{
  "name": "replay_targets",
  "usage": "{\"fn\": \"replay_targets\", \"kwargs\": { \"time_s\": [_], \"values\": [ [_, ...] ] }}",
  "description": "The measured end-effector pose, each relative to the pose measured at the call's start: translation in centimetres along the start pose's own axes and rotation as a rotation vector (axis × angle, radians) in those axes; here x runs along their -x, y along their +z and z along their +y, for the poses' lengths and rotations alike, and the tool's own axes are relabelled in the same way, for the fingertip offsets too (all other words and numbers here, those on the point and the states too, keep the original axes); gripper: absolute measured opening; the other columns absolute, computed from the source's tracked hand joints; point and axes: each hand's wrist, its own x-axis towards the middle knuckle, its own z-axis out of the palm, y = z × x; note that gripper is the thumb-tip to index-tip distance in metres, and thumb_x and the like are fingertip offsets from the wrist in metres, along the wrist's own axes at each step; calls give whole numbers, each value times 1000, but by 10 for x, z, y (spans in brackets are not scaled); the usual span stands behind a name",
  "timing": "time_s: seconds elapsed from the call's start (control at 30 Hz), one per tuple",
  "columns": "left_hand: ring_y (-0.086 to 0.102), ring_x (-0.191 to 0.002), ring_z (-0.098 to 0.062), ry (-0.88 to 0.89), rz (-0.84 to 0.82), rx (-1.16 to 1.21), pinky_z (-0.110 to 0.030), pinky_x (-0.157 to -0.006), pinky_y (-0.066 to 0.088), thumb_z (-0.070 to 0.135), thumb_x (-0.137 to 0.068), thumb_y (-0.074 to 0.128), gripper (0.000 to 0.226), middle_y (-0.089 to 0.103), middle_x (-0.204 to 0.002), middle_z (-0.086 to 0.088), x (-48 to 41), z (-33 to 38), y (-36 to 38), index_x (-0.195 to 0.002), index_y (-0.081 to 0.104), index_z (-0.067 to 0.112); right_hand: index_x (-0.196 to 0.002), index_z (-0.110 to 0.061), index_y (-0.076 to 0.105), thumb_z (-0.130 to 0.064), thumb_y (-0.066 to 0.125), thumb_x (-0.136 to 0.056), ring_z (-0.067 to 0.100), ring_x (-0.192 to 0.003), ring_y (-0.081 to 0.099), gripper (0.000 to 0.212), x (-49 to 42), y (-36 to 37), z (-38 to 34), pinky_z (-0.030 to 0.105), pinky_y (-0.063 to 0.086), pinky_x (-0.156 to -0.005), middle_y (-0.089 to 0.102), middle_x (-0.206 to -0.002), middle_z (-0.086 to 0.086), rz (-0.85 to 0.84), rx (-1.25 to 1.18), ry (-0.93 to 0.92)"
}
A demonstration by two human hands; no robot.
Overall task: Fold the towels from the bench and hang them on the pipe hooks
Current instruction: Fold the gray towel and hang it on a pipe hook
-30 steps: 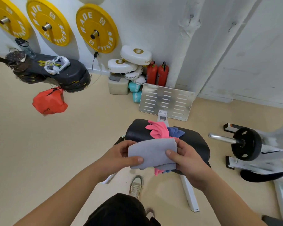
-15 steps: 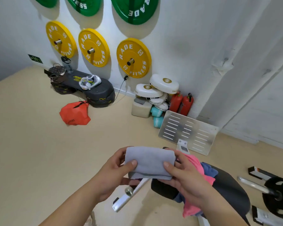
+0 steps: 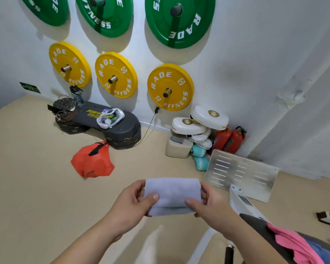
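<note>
Both hands, left hand [image 3: 130, 205] and right hand [image 3: 213, 206], pinched the soft, light, folded gray towel [image 3: 172, 196] by its side edges at lower centre.

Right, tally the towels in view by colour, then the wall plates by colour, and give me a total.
Grey towel, folded, held in the grip of the left hand and right hand: 1
Pink towel on the bench: 1
Blue towel on the bench: 1
Green plates: 3
Yellow plates: 3
Total: 9
</note>
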Motion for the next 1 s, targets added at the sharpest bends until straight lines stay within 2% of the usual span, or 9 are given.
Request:
{"fn": "replay_targets", "kwargs": {
  "time_s": [0.13,0.2,0.3,0.37,0.43,0.53,0.7,0.83,1.0],
  "values": [
    [74,-81,-19,18,-102,-68,-41,-75,61,26,-95,71,18,78,-94,0,-71,41,4,-113,70,23,-127,-48,51,-32,73,-92,5,-73,65,44,-25,-33,-25,29,54,-77,73,-76,-16,152,-10,-29],
    [70,-75,-14,30,-181,-98,-40,-75,60,29,-94,72,16,77,-87,0,-109,65,22,-108,72,22,-130,-48,53,-39,76,-89,3,-83,69,48,-36,-62,-28,27,54,-83,76,-85,-16,257,-86,-9],
    [68,-76,-8,56,-302,-124,-39,-77,58,30,-94,72,17,78,-90,-1,-161,102,58,-109,73,23,-129,-47,56,-50,79,-83,19,-99,74,52,-52,-110,-31,42,57,-92,79,-103,-1,338,-186,37],
    [72,-80,-9,73,-373,-137,-31,-75,56,28,-92,74,21,79,-94,1,-195,130,84,-113,72,24,-128,-42,60,-47,81,-81,26,-93,74,52,-64,-145,-35,48,59,-88,78,-98,9,384,-223,47],
    [76,-90,-20,81,-414,-139,-36,-78,60,26,-90,77,25,80,-100,-2,-229,160,109,-114,71,23,-128,-35,62,-40,83,-81,24,-83,70,51,-81,-181,-43,48,60,-79,75,-92,16,409,-238,60],
    [75,-98,-31,98,-467,-126,-44,-84,61,26,-88,79,28,78,-102,-11,-280,206,148,-114,71,19,-128,-30,63,-33,82,-84,25,-86,71,48,-108,-239,-59,50,60,-85,73,-92,17,440,-260,71],
    [77,-94,-22,116,-540,-131,-43,-86,62,32,-86,81,31,80,-100,-3,-361,279,207,-113,72,21,-121,-33,63,-24,73,-91,18,-89,72,33,-157,-330,-98,47,61,-87,77,-100,11,542,-236,96],
    [75,-96,-32,149,-622,-196,-51,-89,61,39,-76,84,38,78,-98,-12,-434,329,249,-109,74,23,-121,-31,63,-26,71,-89,22,-92,74,33,-198,-402,-122,40,61,-85,77,-105,10,579,-212,140],
    [76,-98,-28,189,-728,-274,-51,-92,60,38,-68,82,38,79,-101,-8,-528,393,308,-102,77,23,-123,-30,61,-30,75,-86,27,-94,73,40,-257,-486,-138,43,61,-86,73,-105,16,697,-201,147]
  ]
}}
